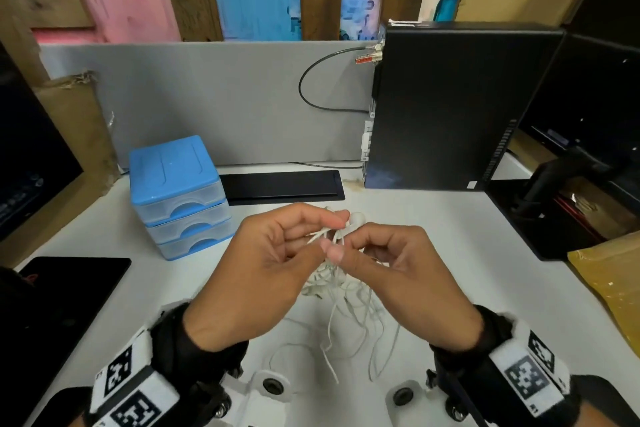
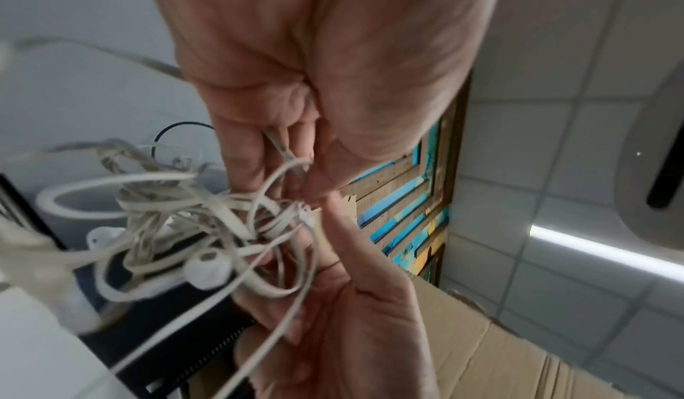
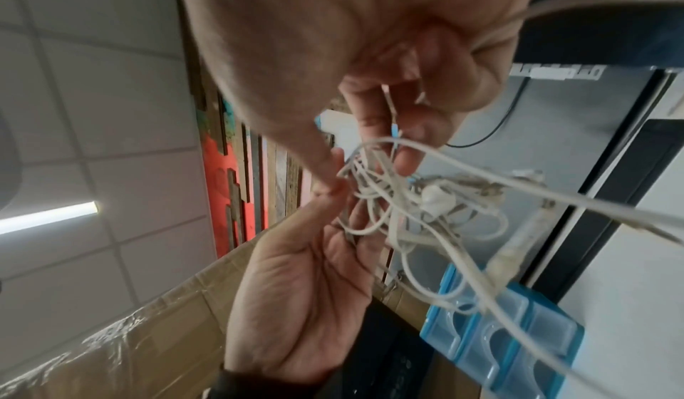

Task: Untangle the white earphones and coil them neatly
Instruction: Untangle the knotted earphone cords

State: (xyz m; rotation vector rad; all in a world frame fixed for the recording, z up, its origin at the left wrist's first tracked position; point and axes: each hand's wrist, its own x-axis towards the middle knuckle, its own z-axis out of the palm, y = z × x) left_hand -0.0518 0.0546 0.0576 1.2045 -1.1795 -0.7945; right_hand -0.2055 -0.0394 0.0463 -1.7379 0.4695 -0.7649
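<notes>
The white earphones point(image 1: 334, 276) are a tangled bundle held above the white desk point(image 1: 450, 236), with loose loops hanging down to the desk. One earbud point(image 1: 357, 218) sticks out at the top of the bundle. My left hand point(image 1: 311, 232) pinches strands at the upper left of the knot, and my right hand point(image 1: 360, 246) pinches strands just to its right. In the left wrist view my left hand point(image 2: 296, 165) grips a thin strand beside the tangle point(image 2: 185, 215). The right wrist view shows my right hand point(image 3: 385, 130) holding strands above the knot point(image 3: 407, 206).
A blue three-drawer box point(image 1: 180, 198) stands left of the hands. A black computer tower point(image 1: 450, 107) stands at the back right, with a flat black panel point(image 1: 282, 187) behind the hands. A black tablet point(image 1: 69, 288) lies at the left and a brown envelope point(image 1: 609, 288) at the right.
</notes>
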